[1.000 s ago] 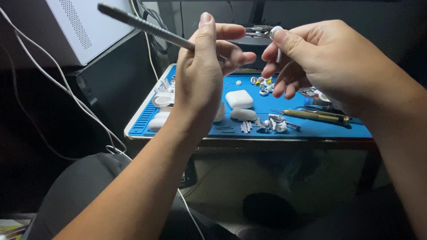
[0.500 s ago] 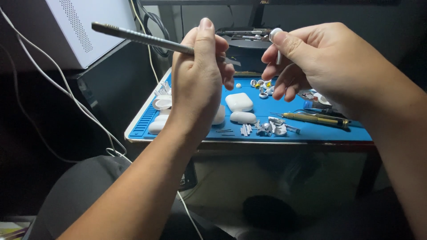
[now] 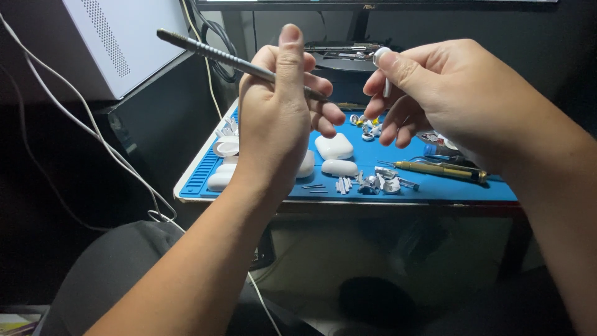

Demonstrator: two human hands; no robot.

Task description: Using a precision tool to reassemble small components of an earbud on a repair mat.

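In the upper middle of the frame, the left hand is gripping a thin, stiff metal tool with a ribbed handle that slants to upper left. The right hand is pinching a small white earbud piece; it looks light, smooth, slippery and probably fragile, best held by its sides. Below, a blue ribbed mat is carrying tiny parts.

White parts on a blue mat, under dim light

We see a blue work mat strewn with white shells and small silvery bits; near its right side lies a brass-yellow tool. Our left hand holds a dark grey, ridged tool, our right hand a white piece. Far left, a white box has a dotted grille.
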